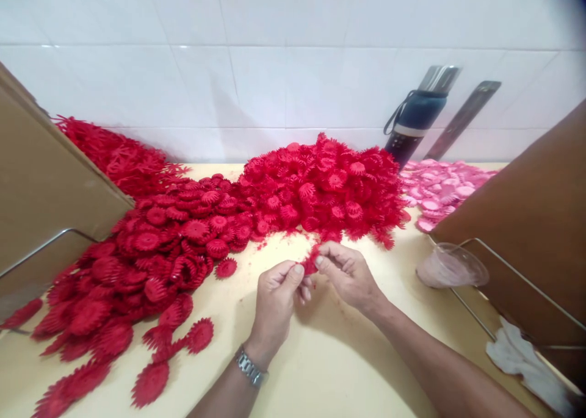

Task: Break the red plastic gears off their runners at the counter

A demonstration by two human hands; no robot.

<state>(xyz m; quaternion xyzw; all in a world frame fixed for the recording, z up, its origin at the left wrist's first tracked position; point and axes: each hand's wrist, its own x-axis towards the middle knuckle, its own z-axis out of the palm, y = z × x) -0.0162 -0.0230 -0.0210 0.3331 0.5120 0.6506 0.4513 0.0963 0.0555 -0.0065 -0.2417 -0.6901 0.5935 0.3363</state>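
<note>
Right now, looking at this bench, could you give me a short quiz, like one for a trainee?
1. True or false: both hands pinch one small red piece between them.
2. Which wrist wears the metal watch? A) left B) right C) neither
3. Fill in: the pile of flat discs at the far right, beside the dark bottle, is coloured ____.

Key
1. True: the left hand and the right hand meet on it, just in front of the big red pile.
2. A, the left.
3. Pink.
</note>
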